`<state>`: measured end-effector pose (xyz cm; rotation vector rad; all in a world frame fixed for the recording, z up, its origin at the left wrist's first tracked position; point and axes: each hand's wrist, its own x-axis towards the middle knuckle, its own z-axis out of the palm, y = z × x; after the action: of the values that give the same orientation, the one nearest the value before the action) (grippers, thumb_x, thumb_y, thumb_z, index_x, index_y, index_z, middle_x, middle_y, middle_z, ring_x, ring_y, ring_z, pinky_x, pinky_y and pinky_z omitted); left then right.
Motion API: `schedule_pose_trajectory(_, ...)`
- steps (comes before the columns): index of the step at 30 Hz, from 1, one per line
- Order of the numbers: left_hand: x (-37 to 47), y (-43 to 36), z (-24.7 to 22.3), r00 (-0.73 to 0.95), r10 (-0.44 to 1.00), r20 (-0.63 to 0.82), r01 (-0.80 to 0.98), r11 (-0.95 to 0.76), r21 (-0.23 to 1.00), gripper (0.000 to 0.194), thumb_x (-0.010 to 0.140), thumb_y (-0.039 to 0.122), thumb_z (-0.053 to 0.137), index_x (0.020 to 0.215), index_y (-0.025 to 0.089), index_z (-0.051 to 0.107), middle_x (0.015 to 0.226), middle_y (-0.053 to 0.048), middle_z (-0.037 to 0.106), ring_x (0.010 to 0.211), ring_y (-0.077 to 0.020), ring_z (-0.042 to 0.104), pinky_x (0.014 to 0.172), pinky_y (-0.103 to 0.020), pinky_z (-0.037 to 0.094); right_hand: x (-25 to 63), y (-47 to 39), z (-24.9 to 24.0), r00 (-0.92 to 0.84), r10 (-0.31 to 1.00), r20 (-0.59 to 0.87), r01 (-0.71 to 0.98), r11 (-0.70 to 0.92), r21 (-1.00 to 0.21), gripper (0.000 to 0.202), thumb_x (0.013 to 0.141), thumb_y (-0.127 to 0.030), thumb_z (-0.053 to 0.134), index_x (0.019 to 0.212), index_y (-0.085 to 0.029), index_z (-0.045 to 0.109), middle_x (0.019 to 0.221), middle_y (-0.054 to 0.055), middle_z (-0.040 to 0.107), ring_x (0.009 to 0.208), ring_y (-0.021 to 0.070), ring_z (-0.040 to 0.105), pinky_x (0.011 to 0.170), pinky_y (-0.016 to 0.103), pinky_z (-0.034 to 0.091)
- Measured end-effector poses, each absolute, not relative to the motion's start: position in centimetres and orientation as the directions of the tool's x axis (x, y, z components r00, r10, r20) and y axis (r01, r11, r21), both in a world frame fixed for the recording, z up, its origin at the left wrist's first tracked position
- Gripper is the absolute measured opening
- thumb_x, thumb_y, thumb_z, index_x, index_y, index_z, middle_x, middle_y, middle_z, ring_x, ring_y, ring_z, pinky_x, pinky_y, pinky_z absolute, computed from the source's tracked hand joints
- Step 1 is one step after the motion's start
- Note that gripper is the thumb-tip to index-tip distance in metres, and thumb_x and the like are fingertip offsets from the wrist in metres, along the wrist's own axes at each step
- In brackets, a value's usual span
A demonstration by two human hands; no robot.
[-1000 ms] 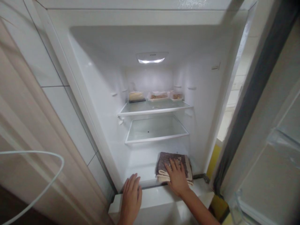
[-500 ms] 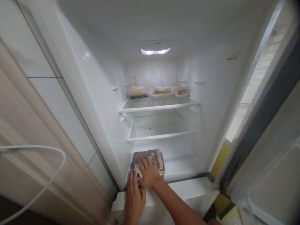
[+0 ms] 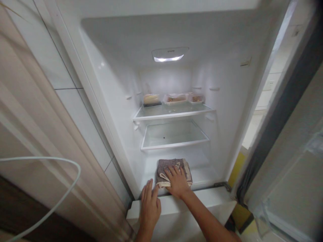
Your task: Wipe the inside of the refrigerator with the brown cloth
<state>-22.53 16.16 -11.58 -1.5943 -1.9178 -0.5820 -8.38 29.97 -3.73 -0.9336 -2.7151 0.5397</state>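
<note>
Head view: the right hand [image 3: 178, 180] lies flat with fingers spread on a folded brown cloth [image 3: 173, 171] — pressing, not gripping it — on the fridge floor [image 3: 204, 174]. The left hand [image 3: 149, 205], open and holding nothing, rests just beside the cloth on the white lower ledge [image 3: 202, 205]. Above the hands sit two glass shelves [image 3: 174, 143]; food trays [image 3: 176, 98] stand far behind. Under a flat palm the cloth could bunch or slide off the front lip — a raised wrist might knock the lower shelf.
</note>
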Motion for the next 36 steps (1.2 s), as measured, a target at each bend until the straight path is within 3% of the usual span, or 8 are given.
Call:
schedule_pose_trajectory(5,-22.3,15.8,-10.7,-0.025,0.785,0.619,0.969,0.170,-0.176,0.068,0.078,-0.002,0.048,0.141,0.025,0.049,0.152,-0.013,0.047,0.145,-0.0281,0.040,0.117,-0.054,0.036,-6.0,30.9,-4.4,-0.735,0.671,0.101,0.595,0.708,-0.380,0.077,0.080,-0.051,0.056,0.151,-0.026,0.038,0.163,0.010,0.031,0.151,0.0359,0.022,0.123,0.059,0.005)
schedule_pose_trajectory(9,-22.4,15.8,-10.8,0.005,0.779,0.628,0.962,0.166,-0.215,0.068,0.079,-0.001,0.048,0.143,0.022,0.046,0.152,-0.012,0.048,0.145,-0.0264,0.040,0.117,-0.053,0.034,-5.7,30.7,-4.8,-0.728,0.676,0.112,0.597,0.706,-0.380,0.078,0.081,-0.052,0.056,0.151,-0.025,0.037,0.163,0.011,0.031,0.151,0.0366,0.022,0.123,0.060,0.003)
schedule_pose_trajectory(14,-22.5,16.1,-11.3,-0.043,0.738,0.673,0.974,0.180,-0.135,0.057,0.079,0.002,0.046,0.136,0.010,0.048,0.146,-0.015,0.054,0.141,-0.0237,0.045,0.119,-0.049,0.032,-5.8,30.2,-5.2,-0.724,0.683,0.100,0.611,0.701,-0.368,0.082,0.080,-0.054,0.057,0.153,-0.025,0.033,0.164,0.013,0.026,0.153,0.0382,0.016,0.123,0.061,0.001)
schedule_pose_trajectory(20,-22.5,16.3,-11.5,-0.072,0.724,0.686,0.977,0.191,-0.099,0.065,0.080,0.003,0.045,0.144,0.007,0.039,0.145,-0.014,0.056,0.140,-0.0220,0.046,0.120,-0.047,0.031,-5.6,30.5,-3.0,-0.769,0.638,-0.043,0.591,0.683,-0.430,0.092,0.080,-0.078,0.040,0.154,-0.023,0.032,0.166,0.015,0.019,0.154,0.0402,0.011,0.121,0.065,0.001)
schedule_pose_trajectory(23,-22.5,16.2,-11.5,-0.066,0.729,0.681,0.977,0.186,-0.105,0.066,0.080,0.003,0.044,0.145,0.010,0.040,0.146,-0.012,0.056,0.141,-0.0218,0.045,0.120,-0.046,0.031,-5.9,30.5,-2.6,-0.745,0.664,-0.064,0.618,0.652,-0.438,0.082,0.084,-0.070,0.039,0.152,-0.023,0.036,0.164,0.014,0.026,0.153,0.0377,0.017,0.122,0.063,0.005)
schedule_pose_trajectory(27,-22.6,16.2,-11.7,-0.060,0.727,0.684,0.974,0.193,-0.120,0.064,0.079,0.002,0.044,0.143,0.009,0.042,0.146,-0.012,0.056,0.140,-0.0221,0.046,0.120,-0.046,0.031,-6.8,29.8,-3.9,-0.702,0.710,0.044,0.653,0.668,-0.357,0.075,0.085,-0.055,0.047,0.150,-0.022,0.038,0.163,0.015,0.030,0.151,0.0395,0.019,0.122,0.063,0.003)
schedule_pose_trajectory(32,-22.8,16.2,-12.1,-0.047,0.722,0.690,0.974,0.186,-0.129,0.062,0.079,0.003,0.045,0.140,0.011,0.045,0.145,-0.012,0.057,0.140,-0.0236,0.046,0.119,-0.048,0.033,-8.2,28.7,-4.3,-0.699,0.711,0.077,0.658,0.682,-0.319,0.070,0.090,-0.058,0.036,0.150,-0.022,0.039,0.161,0.016,0.032,0.149,0.0434,0.021,0.120,0.066,0.006)
schedule_pose_trajectory(36,-22.8,16.4,-12.3,-0.059,0.706,0.706,0.983,0.164,-0.083,0.062,0.080,0.004,0.045,0.142,0.010,0.042,0.140,-0.014,0.059,0.136,-0.0252,0.050,0.117,-0.051,0.037,-10.1,28.1,-2.4,-0.756,0.647,0.100,0.597,0.744,-0.299,0.064,0.091,-0.053,0.037,0.146,-0.021,0.045,0.153,0.017,0.044,0.142,0.0425,0.033,0.118,0.067,0.014)
